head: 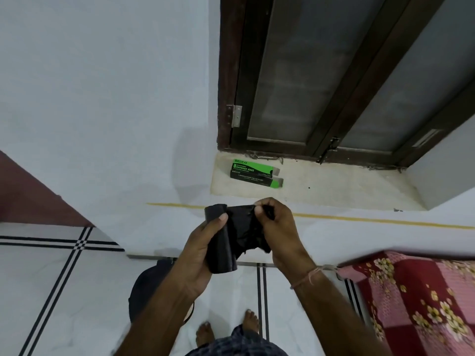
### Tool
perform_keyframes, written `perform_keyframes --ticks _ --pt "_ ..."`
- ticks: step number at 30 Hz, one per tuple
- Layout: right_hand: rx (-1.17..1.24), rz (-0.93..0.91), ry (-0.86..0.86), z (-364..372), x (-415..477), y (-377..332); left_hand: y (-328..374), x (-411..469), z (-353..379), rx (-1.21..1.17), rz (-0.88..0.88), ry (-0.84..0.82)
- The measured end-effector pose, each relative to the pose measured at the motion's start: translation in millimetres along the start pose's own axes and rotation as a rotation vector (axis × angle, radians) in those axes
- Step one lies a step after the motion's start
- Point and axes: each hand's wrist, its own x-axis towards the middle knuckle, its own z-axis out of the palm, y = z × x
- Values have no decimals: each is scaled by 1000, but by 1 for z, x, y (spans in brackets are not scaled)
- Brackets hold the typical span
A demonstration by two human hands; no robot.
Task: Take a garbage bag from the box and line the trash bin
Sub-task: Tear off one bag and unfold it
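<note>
The only readable print stood on the green-and-black box [255, 173] lying on the window sill [334, 186]. Its green end panel carried the brand "BECO", and the black face beside it read "GARBAGE BAGS" in pale capitals. A second, smaller "BECO" sat on the lower side panel; the finer lines were too small to read.

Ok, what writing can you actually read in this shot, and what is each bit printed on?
"BECO": green top band of the garbage bag box lying on the window sill.
"GARBAGE BAGS": black panel of the same box, below the brand.
"BECO" again, smaller, on the box's lower side.
Remaining fine print on the box: too small and blurred to read.
Black bag roll in the hands: no writing visible.
</note>
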Motion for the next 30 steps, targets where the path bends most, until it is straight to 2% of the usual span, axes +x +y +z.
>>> perform_keyframes --ticks 4,7,12,17,20,24,26,30 --pt "110 47 -147 8 -9 -9 1 -3 0 0 -31 -25" --pt "0 42 -273 6 -16 -11 -2 1 0 1 -41 -28" --pt "66 93 -128 0 -10 -3 -3 5 -3 -1 -64 -9" --pt "63 60 -10 -2 -5 -3 -3 8 -5 -49 -91 9" --pt "120 83 -24 0 -6 -6 -2 8 -2 -61 -105 -1" --pt "107 75 -164 0 -13 -7 -1 9 -1 -9 -84 -32" --pt "95 49 -143 1 -14 -6 -2 11 -1 -10 -87 -31" --pt "70 115 -90 2 -11 -1 -2 12 1 -26 -85 -19"
